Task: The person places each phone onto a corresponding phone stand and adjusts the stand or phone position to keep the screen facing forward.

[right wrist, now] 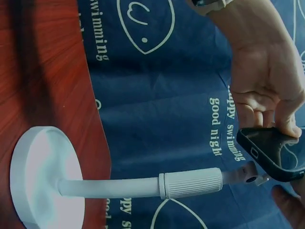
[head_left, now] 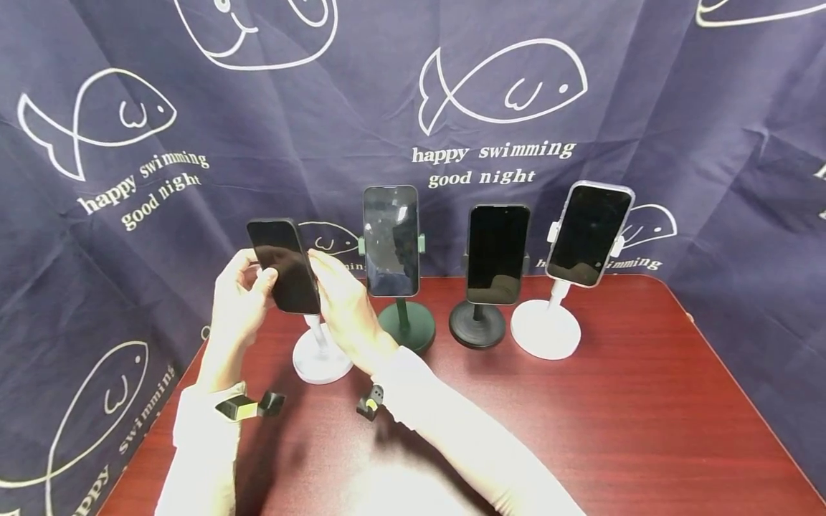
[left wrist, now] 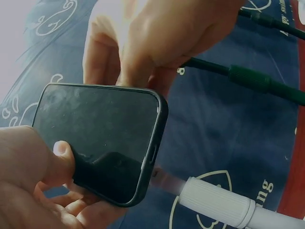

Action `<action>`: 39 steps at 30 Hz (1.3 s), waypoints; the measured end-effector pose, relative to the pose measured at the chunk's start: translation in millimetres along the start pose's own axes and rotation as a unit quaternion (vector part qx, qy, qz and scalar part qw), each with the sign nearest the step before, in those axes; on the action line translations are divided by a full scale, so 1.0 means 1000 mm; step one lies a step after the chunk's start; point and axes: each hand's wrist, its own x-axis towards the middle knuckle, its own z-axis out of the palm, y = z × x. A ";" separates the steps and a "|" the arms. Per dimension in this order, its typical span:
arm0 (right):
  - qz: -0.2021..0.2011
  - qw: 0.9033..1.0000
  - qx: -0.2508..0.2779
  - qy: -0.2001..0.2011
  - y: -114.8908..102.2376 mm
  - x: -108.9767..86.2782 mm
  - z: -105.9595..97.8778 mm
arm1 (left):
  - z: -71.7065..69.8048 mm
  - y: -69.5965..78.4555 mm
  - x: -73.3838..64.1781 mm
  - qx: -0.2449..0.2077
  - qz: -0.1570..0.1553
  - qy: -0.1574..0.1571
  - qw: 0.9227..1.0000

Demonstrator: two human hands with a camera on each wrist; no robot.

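Note:
A black-cased smartphone (head_left: 285, 265) is tilted at the top of a white phone stand (head_left: 321, 356). My left hand (head_left: 240, 297) grips the phone's left side, thumb on the dark screen and fingers behind; the left wrist view shows this thumb (left wrist: 62, 160) closely. At the opposite long edge is my right hand (head_left: 348, 301). Its bent fingers (left wrist: 102, 57) reach behind the phone, so their tips and anything between them are hidden. The stand's ribbed collar (right wrist: 193, 183) and thin neck lead up behind the phone, which mostly hides the holder.
To the right stand a green phone stand (head_left: 419, 326), a black one (head_left: 476, 326) and another white one (head_left: 545, 331), each bearing a phone. The red-brown table (head_left: 619, 423) has rounded back corners. A dark blue fish-print curtain (head_left: 361, 129) hangs close behind.

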 end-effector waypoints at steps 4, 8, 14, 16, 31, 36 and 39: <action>-0.015 0.997 -0.074 0.007 -0.003 -0.002 -0.001 | 0.005 0.001 0.000 0.014 -0.010 0.012 1.000; -0.015 0.994 -0.112 0.002 -0.005 -0.001 -0.004 | 0.009 0.003 0.000 -0.006 -0.018 0.015 1.000; -0.003 0.987 -0.150 -0.056 -0.008 0.001 -0.013 | 0.011 0.004 0.000 -0.021 -0.026 0.016 0.999; 0.004 0.984 -0.162 -0.073 -0.010 0.002 -0.016 | 0.011 0.003 0.000 -0.015 -0.022 0.014 1.000; -0.002 0.974 -0.203 -0.098 -0.016 0.001 -0.020 | 0.007 0.004 0.000 0.032 -0.004 0.035 0.999; -0.016 0.975 -0.206 -0.086 -0.015 0.001 -0.018 | 0.005 0.004 0.000 0.052 0.004 0.048 0.997; -0.018 0.977 -0.187 -0.099 -0.014 0.002 -0.019 | 0.003 0.005 0.000 0.083 0.017 0.059 0.995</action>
